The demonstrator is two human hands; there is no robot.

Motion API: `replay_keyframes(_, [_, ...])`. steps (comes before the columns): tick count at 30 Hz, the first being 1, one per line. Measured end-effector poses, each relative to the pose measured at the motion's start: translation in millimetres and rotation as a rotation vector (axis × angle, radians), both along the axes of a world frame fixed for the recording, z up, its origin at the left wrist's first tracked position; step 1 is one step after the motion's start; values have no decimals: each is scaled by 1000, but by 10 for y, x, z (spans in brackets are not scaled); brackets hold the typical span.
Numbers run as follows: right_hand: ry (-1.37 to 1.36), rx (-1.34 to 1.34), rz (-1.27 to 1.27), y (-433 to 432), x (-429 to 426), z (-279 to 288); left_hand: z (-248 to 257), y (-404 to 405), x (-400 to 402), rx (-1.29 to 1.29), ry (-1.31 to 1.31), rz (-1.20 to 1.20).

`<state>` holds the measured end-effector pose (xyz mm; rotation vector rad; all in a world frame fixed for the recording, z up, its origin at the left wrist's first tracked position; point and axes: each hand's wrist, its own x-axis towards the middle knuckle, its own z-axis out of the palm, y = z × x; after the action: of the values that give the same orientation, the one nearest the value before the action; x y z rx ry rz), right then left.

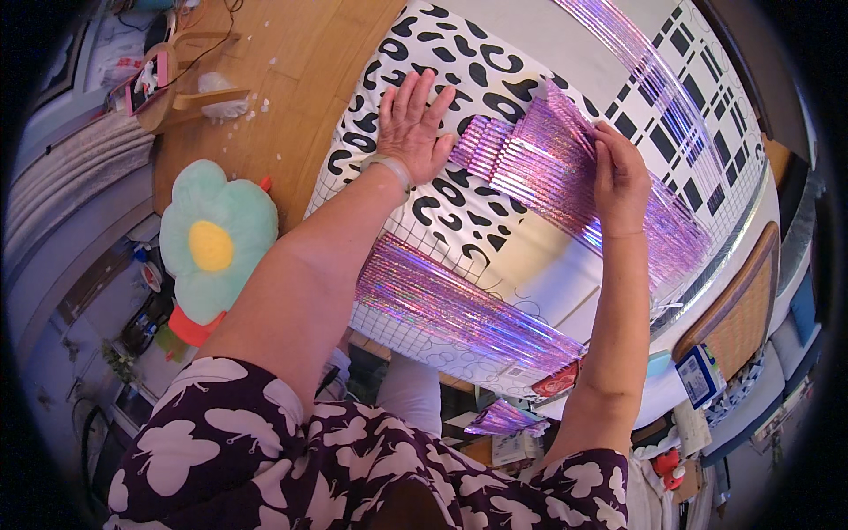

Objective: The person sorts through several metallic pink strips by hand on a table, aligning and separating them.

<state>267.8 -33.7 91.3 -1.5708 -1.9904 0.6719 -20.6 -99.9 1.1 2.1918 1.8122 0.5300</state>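
My left hand (415, 132) lies with its fingers spread on a white cloth with black blotches (457, 56). It holds nothing, and a pale bangle (395, 171) circles its wrist. Just right of its thumb is the banded end of a pink holographic foil fringe curtain (550, 165). My right hand (616, 165) pinches a strip at this fringe's far edge between thumb and fingers. The strips run on under my right wrist toward the right. Nearer to me, a second bundle of holographic foil fringe (450, 298) lies across the covered table.
More foil fringe (629, 46) crosses the far side over a black-and-white checked part of the cover (682, 112). At left is a mint flower-shaped cushion (218, 245), near a wooden chair (179, 99). A woven-backed chair (735, 298) and a blue-and-white box (699, 375) stand at right.
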Motion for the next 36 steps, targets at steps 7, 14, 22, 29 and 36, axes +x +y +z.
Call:
replay_keyframes(7, [46, 76, -59, 98, 183, 261, 23, -18, -24, -19, -7, 9])
replay_keyframes(14, [-213, 448, -114, 562, 68, 550, 4, -25, -77, 5, -8, 3])
replay_keyframes(22, [-478, 553, -42, 1015, -288, 5, 20, 26, 47, 31, -60, -2])
replay_keyframes(29, [886, -650, -37, -369, -779, 1771, -12, -37, -71, 1, -20, 11])
replay_keyframes(36, [990, -738, 593, -600, -645, 2262, -8, -1, -14, 27, -26, -3])
